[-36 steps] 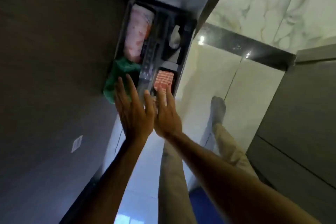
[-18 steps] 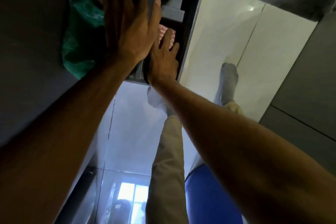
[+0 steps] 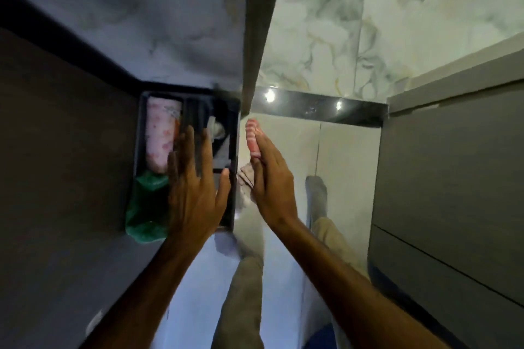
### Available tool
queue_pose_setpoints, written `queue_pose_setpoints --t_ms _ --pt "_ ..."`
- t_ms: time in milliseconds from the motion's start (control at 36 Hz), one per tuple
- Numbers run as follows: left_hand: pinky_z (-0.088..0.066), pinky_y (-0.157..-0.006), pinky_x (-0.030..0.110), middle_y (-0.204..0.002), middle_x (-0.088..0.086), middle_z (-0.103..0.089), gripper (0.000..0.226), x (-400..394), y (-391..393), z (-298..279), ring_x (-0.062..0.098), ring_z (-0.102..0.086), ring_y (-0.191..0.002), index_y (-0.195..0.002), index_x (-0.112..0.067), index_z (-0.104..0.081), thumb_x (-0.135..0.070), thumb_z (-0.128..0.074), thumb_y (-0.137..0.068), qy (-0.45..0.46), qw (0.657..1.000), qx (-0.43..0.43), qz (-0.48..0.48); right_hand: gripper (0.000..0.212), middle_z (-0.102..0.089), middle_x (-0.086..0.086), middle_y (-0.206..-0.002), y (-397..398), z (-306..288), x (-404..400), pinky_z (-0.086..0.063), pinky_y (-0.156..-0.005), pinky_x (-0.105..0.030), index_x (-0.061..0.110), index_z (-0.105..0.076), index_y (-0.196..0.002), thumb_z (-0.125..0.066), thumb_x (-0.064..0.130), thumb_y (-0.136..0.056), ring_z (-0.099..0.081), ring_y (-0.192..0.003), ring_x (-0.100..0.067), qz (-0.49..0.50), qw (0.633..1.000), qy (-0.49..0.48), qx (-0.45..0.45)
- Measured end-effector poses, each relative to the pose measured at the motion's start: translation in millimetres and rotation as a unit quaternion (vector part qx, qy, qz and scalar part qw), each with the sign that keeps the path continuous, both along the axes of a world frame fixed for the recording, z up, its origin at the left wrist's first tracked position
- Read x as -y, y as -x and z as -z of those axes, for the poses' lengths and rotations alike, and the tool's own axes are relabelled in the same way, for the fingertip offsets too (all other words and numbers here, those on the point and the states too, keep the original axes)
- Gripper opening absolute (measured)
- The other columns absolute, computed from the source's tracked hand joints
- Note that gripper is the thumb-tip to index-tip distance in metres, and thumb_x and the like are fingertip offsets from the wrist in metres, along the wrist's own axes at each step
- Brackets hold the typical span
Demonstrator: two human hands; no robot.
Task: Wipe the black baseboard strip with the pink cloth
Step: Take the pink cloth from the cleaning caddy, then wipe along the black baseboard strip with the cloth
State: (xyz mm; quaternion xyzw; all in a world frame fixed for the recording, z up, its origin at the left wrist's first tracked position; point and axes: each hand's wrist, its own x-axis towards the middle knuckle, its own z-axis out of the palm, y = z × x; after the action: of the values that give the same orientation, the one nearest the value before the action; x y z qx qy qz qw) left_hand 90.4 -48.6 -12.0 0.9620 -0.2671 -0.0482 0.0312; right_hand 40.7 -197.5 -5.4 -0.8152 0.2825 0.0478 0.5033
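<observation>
Head view, left to right: dark tray (image 3: 137,150) at centre left on the counter, holding a pale pink patterned roll (image 3: 161,133) and a green cloth (image 3: 144,207). Left hand (image 3: 195,193) spread flat and empty over the tray. Right hand (image 3: 269,178) just beside it, fingers closed on the pink cloth (image 3: 251,136) — folded small, striped pink and white. Black baseboard strip (image 3: 326,110) at centre right, glossy, untouched — wiping seemingly not yet begun.

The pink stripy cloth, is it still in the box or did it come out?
Out. The right hand holds the pink cloth folded, over the pale floor beside the dark tray, not inside it. The left hand hovers open over the tray.
</observation>
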Motion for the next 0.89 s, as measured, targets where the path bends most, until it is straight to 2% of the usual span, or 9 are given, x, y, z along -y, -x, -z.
queue_pose_setpoints --t_ms 83,194,333,417,528,611,722,778,889 --pt "-0.023 -0.133 0.056 -0.179 0.026 -0.022 0.075 47 -9 -32 0.044 -0.032 -0.162 -0.174 -0.008 -0.018 -0.054 -0.027 -0.116 0.025 0.999 -0.011 -0.024 0.05 -0.049 -0.008 -0.173 -15 -22 61 -0.043 -0.133 -0.049 0.009 -0.043 -0.168 -0.051 0.017 -0.119 -0.05 -0.159 -0.023 0.046 0.999 0.006 0.006" --pt "-0.029 -0.134 0.058 -0.182 0.022 -0.013 0.079 107 -7 -41 0.04 -0.023 -0.167 -0.175 -0.011 -0.004 -0.05 -0.035 -0.113 0.003 0.999 -0.034 -0.011 0.051 -0.049 -0.005 -0.173 -21 -26 135 -0.043 -0.134 -0.046 0.014 -0.042 -0.169 -0.048 0.026 -0.12 -0.051 -0.158 -0.022 0.077 0.997 -0.014 -0.018" --pt "-0.034 -0.133 0.057 -0.181 0.023 -0.018 0.067 188 19 -31 0.039 -0.023 -0.167 -0.174 -0.005 -0.01 -0.041 -0.016 -0.118 -0.034 0.996 -0.078 -0.019 0.05 -0.043 0.002 -0.177 -15 -19 220 -0.035 -0.137 -0.035 0.018 -0.037 -0.172 -0.043 0.027 -0.123 -0.043 -0.164 -0.016 0.121 0.99 -0.038 -0.06" --pt "-0.034 -0.132 0.064 -0.177 0.026 -0.029 0.07 233 28 -6 0.044 -0.032 -0.164 -0.171 -0.004 -0.027 -0.039 -0.031 -0.111 0.009 0.985 -0.159 -0.059 0.051 -0.041 0.003 -0.178 -11 2 264 -0.033 -0.138 -0.035 0.02 -0.035 -0.172 -0.04 0.029 -0.123 -0.041 -0.165 -0.016 0.135 0.985 -0.053 -0.095" --pt "-0.035 -0.129 0.067 -0.177 0.023 -0.03 0.074 276 38 63 0.046 -0.035 -0.162 -0.172 -0.012 -0.028 -0.046 -0.042 -0.108 -0.012 0.969 -0.226 -0.096 0.051 -0.042 0.003 -0.177 -3 69 306 -0.03 -0.135 -0.027 0.021 -0.036 -0.172 -0.039 0.033 -0.122 -0.042 -0.164 -0.016 0.126 0.977 -0.068 -0.158" --pt "-0.033 -0.131 0.065 -0.174 0.023 -0.037 0.075 299 49 139 0.046 -0.042 -0.158 -0.168 -0.01 -0.039 -0.05 -0.049 -0.106 -0.045 0.975 -0.209 -0.055 0.048 -0.049 -0.004 -0.173 2 145 321 -0.037 -0.137 -0.042 0.016 -0.042 -0.169 -0.042 0.028 -0.122 -0.048 -0.16 -0.024 0.117 0.976 -0.049 -0.175" --pt "-0.015 -0.135 0.058 -0.181 0.019 -0.023 0.077 312 56 252 0.042 -0.026 -0.166 -0.172 -0.014 -0.028 -0.053 -0.04 -0.108 -0.046 0.97 -0.235 -0.029 0.051 -0.05 -0.002 -0.173 3 263 330 -0.04 -0.134 -0.042 0.021 -0.041 -0.169 -0.047 0.035 -0.121 -0.05 -0.158 -0.023 0.125 0.966 0.025 -0.225" --pt "-0.015 -0.136 0.06 -0.182 0.018 -0.019 0.076 314 55 311 0.041 -0.021 -0.168 -0.174 -0.014 -0.023 -0.053 -0.036 -0.109 -0.04 0.971 -0.236 -0.018 0.055 -0.045 0.0 -0.174 5 325 334 -0.04 -0.134 -0.041 0.023 -0.036 -0.171 -0.05 0.038 -0.12 -0.047 -0.157 -0.021 0.142 0.956 0.043 -0.255" --pt "-0.015 -0.137 0.065 -0.184 0.018 -0.008 0.079 315 48 419 0.039 -0.01 -0.17 -0.176 -0.016 -0.011 -0.052 -0.035 -0.11 -0.024 0.973 -0.23 0.019 0.067 -0.045 -0.014 -0.174 10 428 338 -0.042 -0.132 -0.047 0.011 -0.037 -0.17 -0.064 0.034 -0.113 -0.048 -0.155 -0.033 0.142 0.948 0.151 -0.241"
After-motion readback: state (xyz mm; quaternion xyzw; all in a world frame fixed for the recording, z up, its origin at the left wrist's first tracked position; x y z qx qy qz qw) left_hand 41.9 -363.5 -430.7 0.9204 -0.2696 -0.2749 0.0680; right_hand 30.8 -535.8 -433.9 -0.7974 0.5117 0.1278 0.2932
